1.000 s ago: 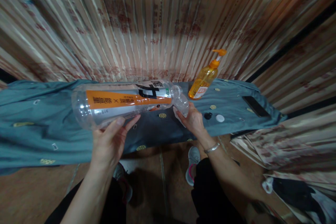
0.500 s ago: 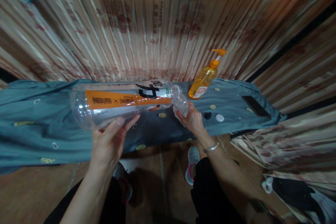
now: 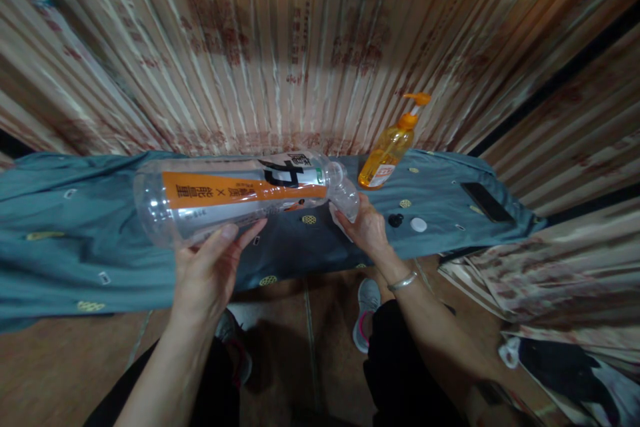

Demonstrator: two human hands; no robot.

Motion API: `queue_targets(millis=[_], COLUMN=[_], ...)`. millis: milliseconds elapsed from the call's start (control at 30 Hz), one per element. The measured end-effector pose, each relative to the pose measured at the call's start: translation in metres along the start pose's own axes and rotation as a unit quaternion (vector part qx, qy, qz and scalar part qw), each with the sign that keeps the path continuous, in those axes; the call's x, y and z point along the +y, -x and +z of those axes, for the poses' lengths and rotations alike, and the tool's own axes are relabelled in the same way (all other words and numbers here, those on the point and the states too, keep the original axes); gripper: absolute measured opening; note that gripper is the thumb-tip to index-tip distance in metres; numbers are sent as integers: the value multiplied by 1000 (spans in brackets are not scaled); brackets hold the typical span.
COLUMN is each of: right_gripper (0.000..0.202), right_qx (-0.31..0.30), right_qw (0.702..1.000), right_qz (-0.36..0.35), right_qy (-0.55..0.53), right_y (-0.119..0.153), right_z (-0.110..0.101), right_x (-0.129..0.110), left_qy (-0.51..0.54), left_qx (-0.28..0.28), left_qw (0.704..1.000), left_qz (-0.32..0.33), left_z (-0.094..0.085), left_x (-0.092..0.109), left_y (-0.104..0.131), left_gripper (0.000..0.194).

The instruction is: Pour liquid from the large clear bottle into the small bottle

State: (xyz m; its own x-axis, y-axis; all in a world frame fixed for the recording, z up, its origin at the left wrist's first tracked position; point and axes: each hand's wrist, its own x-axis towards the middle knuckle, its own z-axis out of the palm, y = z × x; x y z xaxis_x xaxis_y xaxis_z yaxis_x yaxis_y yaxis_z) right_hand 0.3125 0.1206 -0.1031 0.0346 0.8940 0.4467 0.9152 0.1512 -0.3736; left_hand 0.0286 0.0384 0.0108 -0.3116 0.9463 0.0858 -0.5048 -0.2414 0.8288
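Note:
My left hand [image 3: 207,267] grips a large clear plastic bottle [image 3: 235,193] from below, thumb and fingers against its side. The bottle lies nearly level over the cloth, base to the left and neck to the right, with an orange and white label. My right hand [image 3: 367,227] is closed around a small clear plastic container [image 3: 345,199], tilted against the big bottle's mouth. Part of this container is hidden by my fingers, and I cannot tell whether liquid is passing. Just beyond my right hand stands an orange pump bottle [image 3: 385,153], partly filled with amber liquid.
A blue-green patterned cloth [image 3: 285,253] covers the narrow table. Right of my right hand lie a small black cap-like piece [image 3: 395,220] and a white disc [image 3: 419,224]. Farther right is a black phone [image 3: 486,202]. Pleated curtains [image 3: 280,47] hang behind and at the right.

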Motion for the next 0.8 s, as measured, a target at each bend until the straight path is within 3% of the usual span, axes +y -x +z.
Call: queue_targets(millis=[233, 467, 800], right_gripper=[55, 56, 57], right_qx=[7, 8, -6], right_qw=[1000, 1000, 1000], right_qz=[-1, 4, 7], right_qy=[-2, 4, -6], right_y=[0, 1, 0], right_z=[2, 4, 0], right_x=[0, 1, 0], left_qy=[-12, -5, -6], left_qx=[-4, 4, 12], left_qw=[1000, 1000, 1000], left_qz=[12, 15, 9], left_z=[2, 5, 5], left_x=[1, 2, 2], left_y=[0, 0, 1], left_gripper=[38, 53, 47])
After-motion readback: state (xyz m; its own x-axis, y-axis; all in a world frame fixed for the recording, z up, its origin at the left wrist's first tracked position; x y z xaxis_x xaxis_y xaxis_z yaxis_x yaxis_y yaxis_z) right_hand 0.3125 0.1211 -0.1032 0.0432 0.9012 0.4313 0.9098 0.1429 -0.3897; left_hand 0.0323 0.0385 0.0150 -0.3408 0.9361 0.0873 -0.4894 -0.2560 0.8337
